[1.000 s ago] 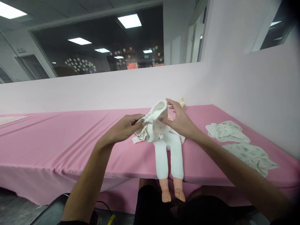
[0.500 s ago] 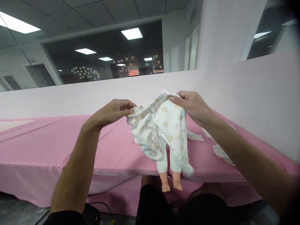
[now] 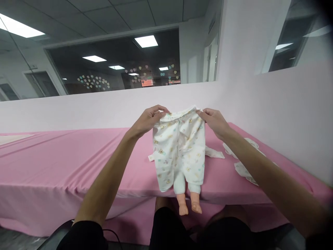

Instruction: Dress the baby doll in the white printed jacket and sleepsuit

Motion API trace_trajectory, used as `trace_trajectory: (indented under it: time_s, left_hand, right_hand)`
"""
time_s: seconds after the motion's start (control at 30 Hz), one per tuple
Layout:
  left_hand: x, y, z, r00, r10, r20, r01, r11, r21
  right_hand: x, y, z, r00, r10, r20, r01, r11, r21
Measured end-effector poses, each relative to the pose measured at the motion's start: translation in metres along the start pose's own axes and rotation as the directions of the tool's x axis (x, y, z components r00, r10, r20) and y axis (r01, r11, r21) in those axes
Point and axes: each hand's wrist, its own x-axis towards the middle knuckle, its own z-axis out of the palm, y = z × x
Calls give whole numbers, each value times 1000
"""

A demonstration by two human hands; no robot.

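A pair of white baby pants (image 3: 179, 146) with small printed figures hangs spread out between my hands. My left hand (image 3: 152, 118) pinches one end of the elastic waistband, and my right hand (image 3: 214, 119) pinches the other end. Behind the pants a baby doll (image 3: 181, 205) lies on the pink-covered table, its upper part hidden by the cloth. Its white leggings and bare feet show below the pants, with the feet past the table's front edge. A white sleeve (image 3: 214, 152) sticks out at the right, and a small cuff at the left.
White folded baby clothes (image 3: 246, 170) lie on the table at the right, partly behind my right forearm. The pink tablecloth (image 3: 52, 159) stretches away to the left. A pale wall with a window (image 3: 117, 62) stands behind, and another wall is at the right.
My left hand has moved right, closer to my right hand. The pants have gone from bunched and slanted to hanging straight, with both legs side by side.
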Motion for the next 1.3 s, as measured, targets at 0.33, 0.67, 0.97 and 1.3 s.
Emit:
trace_trajectory:
  time_s: [0.33,0.67,0.97,1.3]
  left_hand:
    - [15,-44,23,953,-145,265,157,987,-27]
    - [13,-51,50,973,-191,127,203,975,-92]
    - [-1,-30,80,974,-161,158,187,967,-174]
    - [-17,-6,101,996,-87,-6,87,996,32]
  right_hand:
    - [6,39,-22,991,133,-16,-133,991,16]
    - [-27,31,-20,997,0,81,26,946,-322]
    - [-56,10,22,941,-279,190,338,797,-500]
    - [-97,2,37,934,156,322,-49,948,-315]
